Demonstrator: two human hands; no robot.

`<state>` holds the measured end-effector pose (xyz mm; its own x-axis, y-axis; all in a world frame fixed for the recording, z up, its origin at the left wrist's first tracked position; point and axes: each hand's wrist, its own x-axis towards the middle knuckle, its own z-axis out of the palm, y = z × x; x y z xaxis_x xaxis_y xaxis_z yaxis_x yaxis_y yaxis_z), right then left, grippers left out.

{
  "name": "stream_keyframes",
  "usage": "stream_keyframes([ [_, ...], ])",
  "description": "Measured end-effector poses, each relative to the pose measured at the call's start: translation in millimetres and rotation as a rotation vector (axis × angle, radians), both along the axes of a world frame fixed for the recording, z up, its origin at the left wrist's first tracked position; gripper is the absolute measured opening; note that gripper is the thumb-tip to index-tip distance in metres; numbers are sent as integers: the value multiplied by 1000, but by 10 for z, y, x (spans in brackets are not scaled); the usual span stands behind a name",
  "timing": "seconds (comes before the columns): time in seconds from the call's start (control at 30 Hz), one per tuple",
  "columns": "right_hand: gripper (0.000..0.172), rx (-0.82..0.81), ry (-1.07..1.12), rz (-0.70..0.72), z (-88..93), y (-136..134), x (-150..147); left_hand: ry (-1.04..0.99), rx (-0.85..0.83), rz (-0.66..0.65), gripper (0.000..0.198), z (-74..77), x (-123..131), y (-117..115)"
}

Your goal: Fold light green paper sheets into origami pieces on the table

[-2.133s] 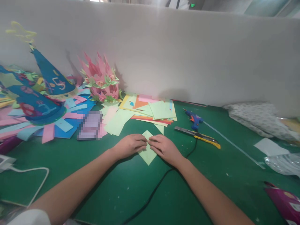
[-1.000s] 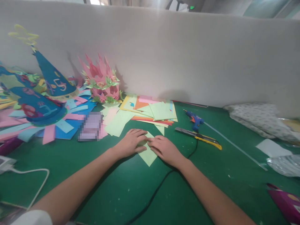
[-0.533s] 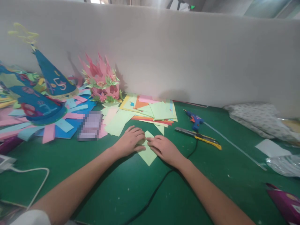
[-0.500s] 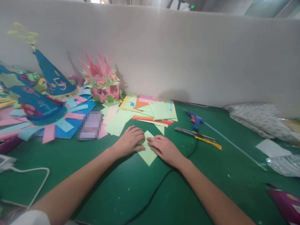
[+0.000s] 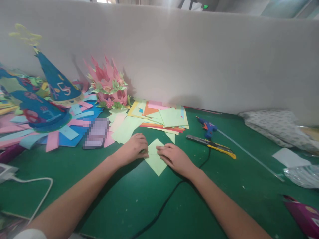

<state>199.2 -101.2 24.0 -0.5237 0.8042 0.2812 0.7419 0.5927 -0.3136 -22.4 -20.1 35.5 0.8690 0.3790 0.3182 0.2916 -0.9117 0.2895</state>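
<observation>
A pale green paper square [image 5: 157,161] lies on the green table in front of me, turned with one corner toward me. A faint crease runs across its middle. At its left corner is my left hand [image 5: 134,147], fingers curled together with the tips at the paper's edge. My right hand [image 5: 175,157] rests over the right corner, its fingers spread a little and lying flat on the sheet. Behind it, more light green sheets [image 5: 128,127] and a stack of coloured paper [image 5: 171,118] are lying.
A blue glue gun [image 5: 208,128] and a yellow cutter [image 5: 221,149] lie right of my hands, with a black cable [image 5: 165,202] running toward me. A phone [image 5: 96,132], blue cone hats [image 5: 58,81] and a pink paper crown [image 5: 109,83] stand or lie left.
My left hand has slid left from the paper's middle to its left corner, uncovering more of the sheet. My right hand has stayed in place.
</observation>
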Motion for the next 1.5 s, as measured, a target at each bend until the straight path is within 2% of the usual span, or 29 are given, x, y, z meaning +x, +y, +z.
stream_keyframes([
  [0.23,19,-2,13,-6,2,-4,0,17,7,52,30,0,-52,10],
  [0.5,20,-11,-1,-3,14,-5,1,90,10,52,30,40,-66,16],
  [0.93,25,-4,-26,7,-28,-2,23,163,-279,227,19,-55,-138,2],
  [1.07,32,28,-82,15,-54,-5,25,178,-294,240,19,-37,-132,5],
  [1.5,33,27,-95,-5,-86,-9,29,200,-289,219,33,3,-186,20],
])
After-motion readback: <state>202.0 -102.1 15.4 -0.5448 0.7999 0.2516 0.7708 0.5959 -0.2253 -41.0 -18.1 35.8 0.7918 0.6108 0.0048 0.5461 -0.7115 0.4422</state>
